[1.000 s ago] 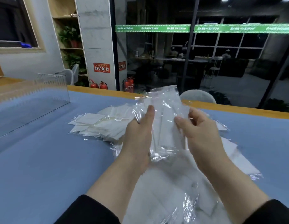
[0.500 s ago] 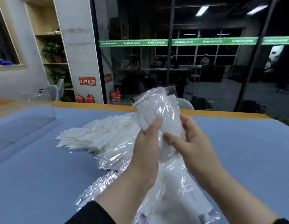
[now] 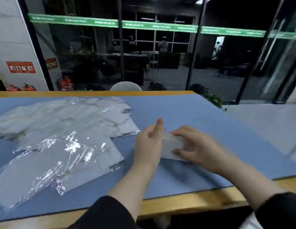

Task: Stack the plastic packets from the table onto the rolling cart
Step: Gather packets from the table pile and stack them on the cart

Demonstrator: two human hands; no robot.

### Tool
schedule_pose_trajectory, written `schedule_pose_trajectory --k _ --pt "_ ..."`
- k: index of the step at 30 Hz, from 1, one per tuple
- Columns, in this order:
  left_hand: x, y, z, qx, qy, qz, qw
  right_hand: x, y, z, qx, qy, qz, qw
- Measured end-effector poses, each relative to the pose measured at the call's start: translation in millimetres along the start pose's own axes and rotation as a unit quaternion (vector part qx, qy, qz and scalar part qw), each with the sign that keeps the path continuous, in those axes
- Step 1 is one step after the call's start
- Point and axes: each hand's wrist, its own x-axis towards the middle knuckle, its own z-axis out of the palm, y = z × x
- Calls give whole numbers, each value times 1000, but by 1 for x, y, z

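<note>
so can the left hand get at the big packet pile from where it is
Probably yes. The left hand is beside the small stack of packets the right hand grips; the packet pile lies just to its left on the blue mat, nothing between.

fire extinguishers (image 3: 21, 87) | grey chair (image 3: 125, 86) | green banner (image 3: 144, 25) | potted plants (image 3: 210, 96)
</note>
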Motion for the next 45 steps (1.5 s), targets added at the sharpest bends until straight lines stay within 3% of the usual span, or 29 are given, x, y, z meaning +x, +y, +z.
schedule_pose_trajectory --k 3,6,10,14,18,21,24,28,32,35,40,43,45 --pt "4 -19 5 33 45 16 998 -21 13 13 61 90 23 994" --pt "8 -22 7 46 35 11 998 -29 18 19 115 152 65 979" --pt "7 -28 15 67 -15 34 997 -26 14 25 146 116 56 981" --pt "12 -31 12 54 18 41 998 -28 16 20 176 131 92 971" --pt "6 -29 14 86 -39 31 995 -31 15 20 125 88 112 982" --pt "1 -22 16 81 -53 14 995 -33 10 17 106 102 135 980" --pt "-6 -12 7 16 -14 10 1000 -30 -11 8 151 143 151 967" --pt "-28 -7 -22 -121 35 -34 991 -5 -59 7 300 171 138 928" --pt "-46 2 -70 -408 54 -96 906 19 -117 42 386 98 114 910" --pt "-59 15 -119 -429 90 -66 897 36 -160 68 407 46 89 908" --pt "-87 35 -236 -294 300 40 907 68 -200 97 256 50 56 964" --pt "-94 29 -298 -174 374 39 910 92 -205 114 114 -35 68 991" --pt "-95 20 -317 -132 377 3 917 107 -212 124 24 -109 87 990"
